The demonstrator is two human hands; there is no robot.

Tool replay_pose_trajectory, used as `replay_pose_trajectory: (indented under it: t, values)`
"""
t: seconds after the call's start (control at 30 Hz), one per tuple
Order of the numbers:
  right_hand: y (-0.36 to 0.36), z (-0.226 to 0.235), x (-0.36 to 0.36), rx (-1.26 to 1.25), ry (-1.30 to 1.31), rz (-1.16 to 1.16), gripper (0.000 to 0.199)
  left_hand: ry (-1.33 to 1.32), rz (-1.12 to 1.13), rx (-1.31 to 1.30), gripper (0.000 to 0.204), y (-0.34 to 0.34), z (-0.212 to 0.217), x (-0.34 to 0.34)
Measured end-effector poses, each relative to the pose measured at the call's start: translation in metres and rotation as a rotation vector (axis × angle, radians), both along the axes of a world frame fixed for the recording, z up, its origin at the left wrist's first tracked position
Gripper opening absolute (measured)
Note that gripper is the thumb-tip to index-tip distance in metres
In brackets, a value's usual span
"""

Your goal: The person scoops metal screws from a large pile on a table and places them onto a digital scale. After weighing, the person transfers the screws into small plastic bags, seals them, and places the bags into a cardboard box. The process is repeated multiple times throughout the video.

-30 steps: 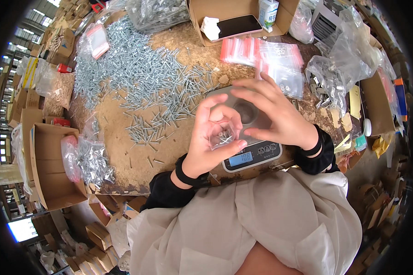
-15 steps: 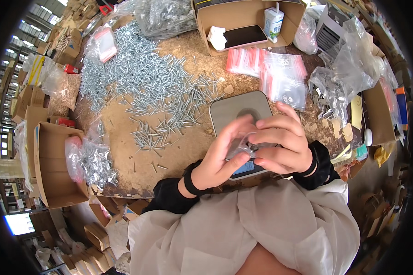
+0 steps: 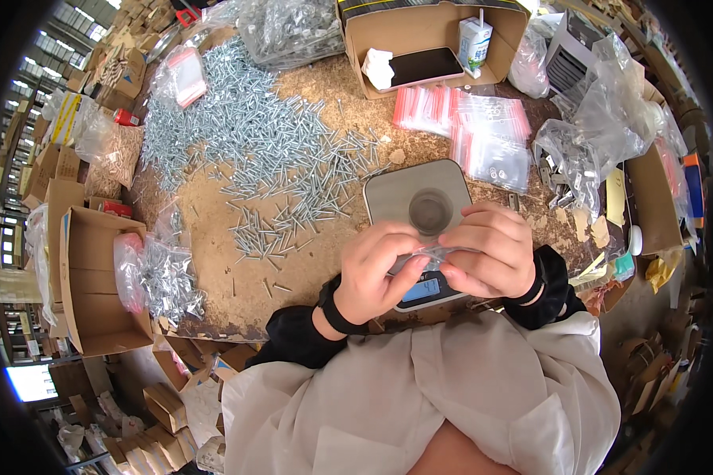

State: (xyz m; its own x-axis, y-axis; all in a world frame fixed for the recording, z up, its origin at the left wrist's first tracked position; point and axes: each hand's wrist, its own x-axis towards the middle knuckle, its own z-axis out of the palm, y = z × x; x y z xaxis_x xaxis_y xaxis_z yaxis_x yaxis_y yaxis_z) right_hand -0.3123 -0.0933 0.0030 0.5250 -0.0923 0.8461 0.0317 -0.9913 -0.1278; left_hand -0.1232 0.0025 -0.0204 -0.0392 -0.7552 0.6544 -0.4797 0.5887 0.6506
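A small clear plastic bag (image 3: 433,254) is pinched between my two hands, above the near part of a digital scale (image 3: 388,187). My left hand (image 3: 379,265) grips its left side with thumb and fingers, while my right hand (image 3: 489,252) has closed on the other side. Fingers cover most of the bag, so its contents cannot be made out. On the scale's plate rests a round, see-through dark dish (image 3: 431,211). The lit display (image 3: 420,290) shows just below my hands.
Loose screws (image 3: 245,127) are heaped at the left and back. Flat zip bags (image 3: 491,134) lie behind the scale. A cardboard box (image 3: 428,47) holds a phone and drink carton. Filled bags (image 3: 170,281) sit by an open carton (image 3: 103,285) at left; plastic-wrapped metal parts (image 3: 570,166) lie right.
My fingers have drawn together along the bag, which was more open and rounded before. My right hand's raised fingers have come down. The dish on the scale shows more fully.
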Motion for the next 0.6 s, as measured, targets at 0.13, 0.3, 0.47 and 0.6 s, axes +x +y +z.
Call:
replay_pose_trajectory:
  t: [0.13, 0.3, 0.47, 0.6]
  values:
    - [0.0002, 0.0001, -0.0001, 0.0, -0.003, -0.009, 0.017, 0.073, -0.029, 0.012, 0.007, 0.003, -0.0001, -0.0017]
    - [0.0018, 0.0013, 0.0005, 0.022, -0.007, 0.007, 0.016, 0.077, -0.064, -0.024, 0.006, 0.0059, 0.0, -0.0003]
    - [0.0033, -0.0013, 0.0069, 0.235, 0.049, 0.079, 0.016, 0.006, -0.11, -0.059, 0.006, 0.0038, 0.0012, 0.0002]
    - [0.0026, -0.0023, 0.0065, 0.302, 0.089, 0.175, 0.015, -0.05, -0.108, -0.081, 0.008, 0.0027, 0.0017, 0.0005]
